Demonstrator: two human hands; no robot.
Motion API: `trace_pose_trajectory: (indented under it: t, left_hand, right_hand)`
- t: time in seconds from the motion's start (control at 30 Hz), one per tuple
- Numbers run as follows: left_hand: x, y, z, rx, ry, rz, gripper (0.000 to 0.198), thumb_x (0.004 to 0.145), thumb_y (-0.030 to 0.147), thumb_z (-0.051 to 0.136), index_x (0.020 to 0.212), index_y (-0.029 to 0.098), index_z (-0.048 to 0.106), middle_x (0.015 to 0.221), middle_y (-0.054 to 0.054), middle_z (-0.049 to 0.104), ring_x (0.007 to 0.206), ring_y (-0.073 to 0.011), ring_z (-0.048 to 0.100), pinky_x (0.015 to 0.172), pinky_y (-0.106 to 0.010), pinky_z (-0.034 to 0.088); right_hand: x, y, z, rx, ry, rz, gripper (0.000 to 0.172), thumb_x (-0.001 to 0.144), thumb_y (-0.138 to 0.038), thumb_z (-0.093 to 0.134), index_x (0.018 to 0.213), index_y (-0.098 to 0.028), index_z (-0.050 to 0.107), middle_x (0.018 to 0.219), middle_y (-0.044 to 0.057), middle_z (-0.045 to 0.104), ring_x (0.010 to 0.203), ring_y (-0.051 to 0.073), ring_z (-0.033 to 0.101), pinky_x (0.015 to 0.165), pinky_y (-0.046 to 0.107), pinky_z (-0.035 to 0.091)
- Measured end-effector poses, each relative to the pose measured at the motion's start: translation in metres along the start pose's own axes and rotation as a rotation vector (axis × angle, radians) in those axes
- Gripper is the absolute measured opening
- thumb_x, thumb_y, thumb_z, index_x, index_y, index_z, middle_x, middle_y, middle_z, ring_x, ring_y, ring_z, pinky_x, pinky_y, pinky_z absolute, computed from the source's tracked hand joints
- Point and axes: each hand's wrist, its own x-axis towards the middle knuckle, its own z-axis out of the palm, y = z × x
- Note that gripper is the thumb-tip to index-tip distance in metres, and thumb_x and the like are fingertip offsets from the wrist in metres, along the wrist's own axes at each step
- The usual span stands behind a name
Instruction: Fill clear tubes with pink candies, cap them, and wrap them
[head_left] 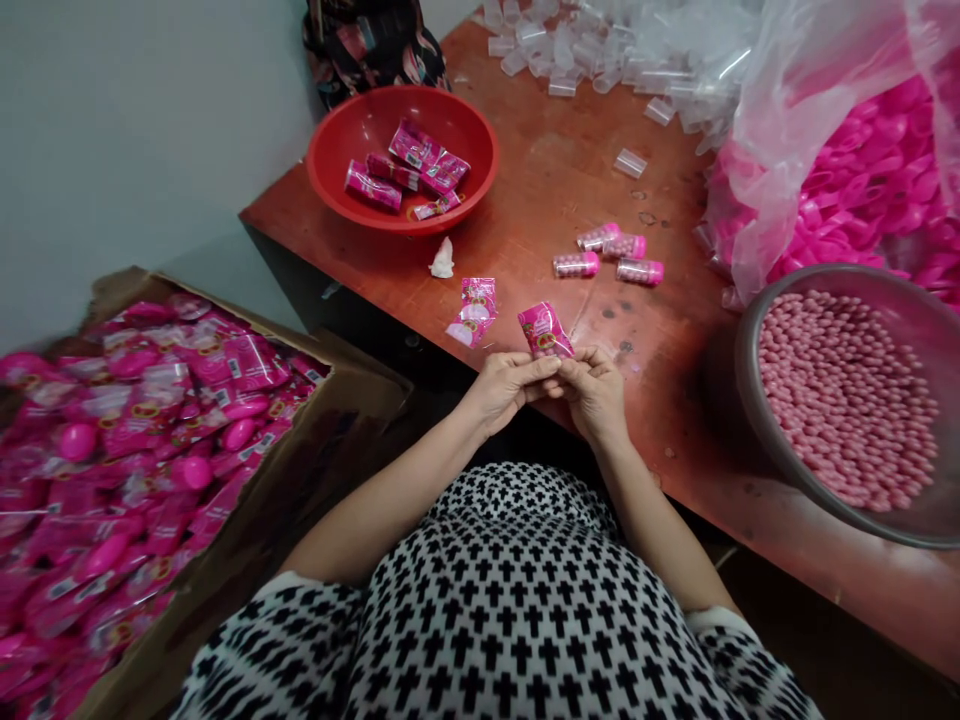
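Observation:
Both my hands meet at the table's front edge, closed on the lower end of one small pink printed packet. My left hand pinches its left corner with the thumb on top. From the other side, my right hand grips the right corner, and the fingers beneath are partly hidden. Just left of them, more flat pink packets lie on the wood. Beyond my right hand are several clear tubes with pink caps, filled with pink beads or candies. A crumpled white scrap rests near the packets.
A red bowl with rolled pink packets stands at the back left. An open carton of filled pink packets is below left. At right are a basin of pink balls, a plastic bag of pink parts and loose clear tubes.

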Motion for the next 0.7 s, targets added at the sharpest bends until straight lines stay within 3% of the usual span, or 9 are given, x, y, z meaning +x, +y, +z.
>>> trace_pose_trajectory:
  t: [0.07,0.13,0.23,0.3,0.37,0.43,0.5,0.6,0.7]
  left_hand:
    - [-0.007,0.003,-0.003,0.017,-0.042,0.007,0.028,0.060,0.028,0.083,0.070,0.006,0.070,0.063,-0.005,0.065,0.057,-0.0125,0.062,0.063,-0.027,0.052]
    - [-0.022,0.012,-0.011,0.006,0.006,0.100,0.025,0.062,0.026,0.083,0.073,0.007,0.069,0.071,-0.007,0.069,0.066,-0.0162,0.066,0.069,-0.031,0.054]
    - [-0.055,0.037,-0.035,-0.069,0.282,0.493,0.025,0.070,0.035,0.077,0.081,0.014,0.070,0.092,-0.006,0.074,0.089,-0.0198,0.069,0.087,-0.036,0.054]
    - [-0.074,0.054,-0.058,-0.065,0.480,0.784,0.030,0.082,0.050,0.062,0.088,0.021,0.070,0.099,0.000,0.074,0.098,-0.0169,0.067,0.094,-0.032,0.051]
    - [-0.080,0.065,-0.080,-0.035,0.607,0.904,0.029,0.087,0.052,0.054,0.096,0.028,0.067,0.101,0.005,0.074,0.102,-0.0142,0.066,0.098,-0.031,0.049]
    - [-0.066,0.066,-0.094,0.022,0.712,0.959,0.033,0.084,0.047,0.061,0.109,0.025,0.062,0.097,0.002,0.074,0.096,-0.0159,0.069,0.099,-0.038,0.049]
    - [-0.037,0.061,-0.099,0.335,0.735,0.932,0.043,0.082,0.041,0.066,0.118,0.018,0.060,0.108,-0.007,0.072,0.104,-0.0205,0.066,0.103,-0.044,0.044]
    - [0.014,0.052,-0.097,1.100,0.573,0.751,0.043,0.082,0.038,0.067,0.118,0.015,0.063,0.132,-0.012,0.057,0.130,-0.0274,0.046,0.115,-0.048,0.027]
    - [0.047,0.047,-0.095,1.520,0.488,0.654,0.040,0.086,0.031,0.062,0.123,0.017,0.060,0.140,-0.012,0.050,0.139,-0.0308,0.032,0.116,-0.055,0.016]
  right_hand:
    - [0.002,-0.001,0.005,-0.029,-0.064,0.025,0.043,0.057,-0.039,0.084,0.074,-0.020,0.049,0.053,-0.005,0.065,0.043,0.011,0.062,0.041,0.017,0.051]
    - [0.002,-0.003,0.010,-0.059,-0.148,0.050,0.043,0.058,-0.041,0.083,0.075,-0.020,0.050,0.055,-0.004,0.066,0.042,0.011,0.062,0.039,0.017,0.050]
    - [0.003,-0.006,0.016,-0.104,-0.214,0.053,0.041,0.062,-0.045,0.080,0.078,-0.019,0.053,0.060,-0.003,0.069,0.045,0.012,0.063,0.040,0.018,0.051]
    - [0.005,-0.007,0.016,-0.141,-0.203,0.024,0.037,0.066,-0.045,0.077,0.077,-0.019,0.054,0.060,-0.003,0.069,0.045,0.011,0.063,0.041,0.017,0.050]
    - [0.009,-0.007,0.014,-0.182,-0.178,0.002,0.034,0.069,-0.044,0.076,0.076,-0.019,0.054,0.060,-0.003,0.068,0.045,0.010,0.062,0.041,0.017,0.049]
    - [0.013,-0.006,0.013,-0.221,-0.161,0.001,0.033,0.070,-0.043,0.075,0.076,-0.018,0.055,0.060,-0.002,0.068,0.044,0.009,0.062,0.041,0.017,0.049]
    - [0.016,-0.004,0.013,-0.258,-0.155,0.011,0.034,0.069,-0.044,0.075,0.075,-0.018,0.055,0.060,-0.002,0.068,0.044,0.010,0.061,0.041,0.018,0.049]
    - [0.019,-0.004,0.014,-0.314,-0.160,0.022,0.036,0.068,-0.046,0.075,0.074,-0.019,0.054,0.059,-0.003,0.066,0.045,0.010,0.061,0.042,0.019,0.049]
    - [0.021,-0.007,0.014,-0.365,-0.162,0.016,0.035,0.069,-0.047,0.074,0.075,-0.019,0.054,0.060,-0.002,0.066,0.046,0.010,0.060,0.044,0.020,0.049]
